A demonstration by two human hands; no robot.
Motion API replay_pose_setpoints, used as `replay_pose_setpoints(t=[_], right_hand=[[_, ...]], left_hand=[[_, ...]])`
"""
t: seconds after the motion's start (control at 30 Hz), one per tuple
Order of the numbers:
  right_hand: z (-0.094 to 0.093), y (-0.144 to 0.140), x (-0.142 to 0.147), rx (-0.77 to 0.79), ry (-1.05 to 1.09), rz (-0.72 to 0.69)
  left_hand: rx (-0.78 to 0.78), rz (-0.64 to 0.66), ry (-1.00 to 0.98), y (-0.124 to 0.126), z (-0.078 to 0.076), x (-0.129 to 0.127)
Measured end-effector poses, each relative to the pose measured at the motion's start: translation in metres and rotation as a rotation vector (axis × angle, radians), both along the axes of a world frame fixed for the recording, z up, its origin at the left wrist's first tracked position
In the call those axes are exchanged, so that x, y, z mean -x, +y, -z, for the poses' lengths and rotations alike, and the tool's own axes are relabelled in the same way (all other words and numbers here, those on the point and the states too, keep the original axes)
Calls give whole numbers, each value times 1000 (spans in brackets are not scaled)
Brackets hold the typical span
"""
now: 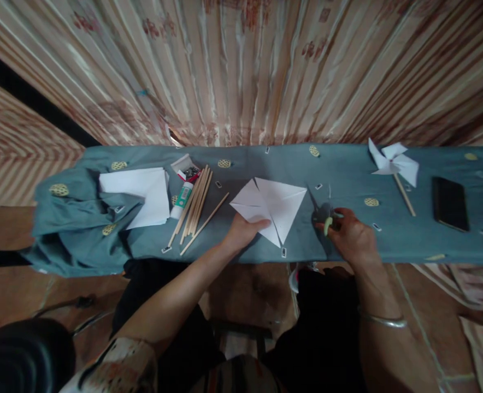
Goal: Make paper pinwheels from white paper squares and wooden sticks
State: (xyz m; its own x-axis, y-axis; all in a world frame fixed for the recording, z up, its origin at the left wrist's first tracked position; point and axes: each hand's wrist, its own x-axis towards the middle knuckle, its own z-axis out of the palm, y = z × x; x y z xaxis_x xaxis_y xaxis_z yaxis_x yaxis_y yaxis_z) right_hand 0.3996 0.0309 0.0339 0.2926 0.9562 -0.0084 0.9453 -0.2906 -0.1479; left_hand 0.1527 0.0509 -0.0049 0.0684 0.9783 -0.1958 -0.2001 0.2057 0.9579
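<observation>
The left hand point(247, 231) has its fingers clamped on a square sheet of white paper point(283, 203), the thumb pressed on top near the lower edge and the other fingers hidden beneath; slits run from the sheet's corners toward its middle. The sheet is at the centre of a surface draped in blue-green patterned cloth point(343, 169). To its right, the right hand point(354, 239) has its fingers closed around the pale yellow-green handles of a pair of scissors point(328, 225), whose blades point away from the person, apart from the paper. Left of the sheet lie a bundle of thin pale wooden sticks point(198, 202), a white-and-green glue stick point(182, 200), a small open box of metal pins point(187, 168) and a stack of white paper point(153, 204), partly covered by bunched cloth. Farther right are a white paper pinwheel on a wooden stick point(394, 164) and a black phone point(450, 203).
</observation>
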Motion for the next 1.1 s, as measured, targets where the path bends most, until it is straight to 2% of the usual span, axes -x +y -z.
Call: replay_pose_setpoints(t=[0.07, 0.17, 0.23, 0.3, 0.37, 0.43, 0.5, 0.57, 0.67, 0.87, 1.1], right_hand=[[0, 5, -3, 7, -76, -4], [-2, 10, -5, 44, -134, -34], [-5, 11, -4, 75, -189, -43], [-8, 11, 0, 83, -258, -40], [-10, 11, 5, 65, -307, -29], [-11, 11, 11, 40, -329, -32], [-10, 12, 14, 24, -329, -47], [-9, 13, 15, 16, -322, -46], [-7, 14, 11, 12, -305, -9], [-4, 19, -2, 24, -225, -15], [-3, 21, -4, -33, -220, 89]], left_hand=[[-2, 91, 15, -3, 1, -1], [-24, 206, 68, -1, 0, 12], [-94, 177, 179, 3, -3, 27], [-253, 70, 379, 8, -8, 43], [-493, 16, 653, 9, -14, 55], [-683, 87, 886, 6, -20, 59], [-771, 252, 1007, 0, -22, 56], [-776, 403, 1084, -6, -20, 49], [-781, 498, 1139, -11, -15, 40], [-756, 558, 1190, -12, -12, 38], [-777, 554, 1198, -13, -12, 38]])
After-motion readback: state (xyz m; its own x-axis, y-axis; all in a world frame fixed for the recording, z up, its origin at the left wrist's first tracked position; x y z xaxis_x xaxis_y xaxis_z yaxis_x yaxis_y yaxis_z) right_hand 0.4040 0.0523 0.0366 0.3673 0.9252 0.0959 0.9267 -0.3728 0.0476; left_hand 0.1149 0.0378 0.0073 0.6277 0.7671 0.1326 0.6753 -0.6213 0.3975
